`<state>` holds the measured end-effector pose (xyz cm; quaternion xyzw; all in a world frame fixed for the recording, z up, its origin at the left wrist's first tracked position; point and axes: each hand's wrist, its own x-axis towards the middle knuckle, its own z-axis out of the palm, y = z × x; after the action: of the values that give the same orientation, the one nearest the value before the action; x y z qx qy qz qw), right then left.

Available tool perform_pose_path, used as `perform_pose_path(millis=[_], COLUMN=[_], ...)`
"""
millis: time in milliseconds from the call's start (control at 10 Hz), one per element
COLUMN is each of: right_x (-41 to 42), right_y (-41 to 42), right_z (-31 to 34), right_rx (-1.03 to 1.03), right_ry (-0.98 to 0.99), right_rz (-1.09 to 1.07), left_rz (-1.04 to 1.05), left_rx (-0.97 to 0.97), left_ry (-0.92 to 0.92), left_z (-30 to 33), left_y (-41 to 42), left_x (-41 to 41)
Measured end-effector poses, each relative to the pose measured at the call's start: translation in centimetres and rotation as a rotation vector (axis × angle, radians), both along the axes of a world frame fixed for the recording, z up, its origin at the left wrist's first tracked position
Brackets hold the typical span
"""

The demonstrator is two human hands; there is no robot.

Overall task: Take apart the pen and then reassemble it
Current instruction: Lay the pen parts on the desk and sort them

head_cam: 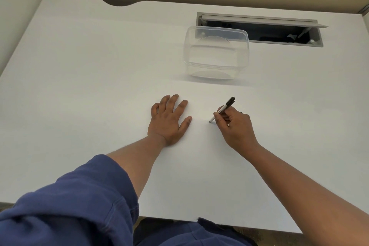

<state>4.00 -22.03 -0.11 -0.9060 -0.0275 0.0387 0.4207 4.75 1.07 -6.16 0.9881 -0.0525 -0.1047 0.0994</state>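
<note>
The right hand (235, 126) pinches a slim black-capped white pen (223, 108), tilted, tip near the white desk (89, 86). The left hand (167, 120) lies flat, fingers spread, left of the pen. A clear plastic tub (216, 54) stands beyond the pen, well apart, bare desk between.

Two bare forearms, one pushed-up sleeve

A loose, dark blue sleeve (79, 201) is bunched above the elbow at lower left of the frame; matching blue fabric (191, 233) shows along the bottom edge. The arm at lower right is bare. Neither hand wears rings or a watch.
</note>
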Motion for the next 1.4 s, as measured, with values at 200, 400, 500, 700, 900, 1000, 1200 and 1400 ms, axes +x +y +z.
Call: perform_pose_path(millis=[200, 400, 500, 700, 900, 1000, 1200, 1400], right_x=[0.4, 0.4, 0.3, 0.7, 0.4, 0.4, -0.1, -1.6], right_y=[0.2, 0.5, 0.7, 1.2, 1.6, 1.8, 1.7, 0.7], right_z=[0.5, 1.1, 1.6, 1.9, 2.1, 2.1, 1.7, 0.2], right_rx=[0.038, -0.018, -0.059, -0.159, -0.213, -0.237, -0.191, -0.185], right_ry=[0.018, 0.037, 0.052, 0.085, 0.076, 0.078, 0.128, 0.204], right_rz=[-0.013, 0.025, 0.070, 0.109, 0.147, 0.148, 0.125, 0.074], left_rz=[0.002, -0.002, 0.036, -0.048, 0.013, 0.053, 0.097, 0.290], left_rx=[-0.004, -0.032, -0.103, -0.369, -0.738, -0.802, -0.807, -0.910], left_ry=[-0.002, -0.021, -0.005, 0.101, 0.211, 0.201, 0.214, 0.261], left_z=[0.0, 0.1, 0.4, 2.8, 4.1, 4.5, 5.0, 3.6], left_y=[0.0, 0.2, 0.0, -1.5, -3.5, -4.3, -4.9, -4.3], left_x=[-0.1, -0.2, -0.1, 0.8, -0.1, -0.4, -0.9, -1.3])
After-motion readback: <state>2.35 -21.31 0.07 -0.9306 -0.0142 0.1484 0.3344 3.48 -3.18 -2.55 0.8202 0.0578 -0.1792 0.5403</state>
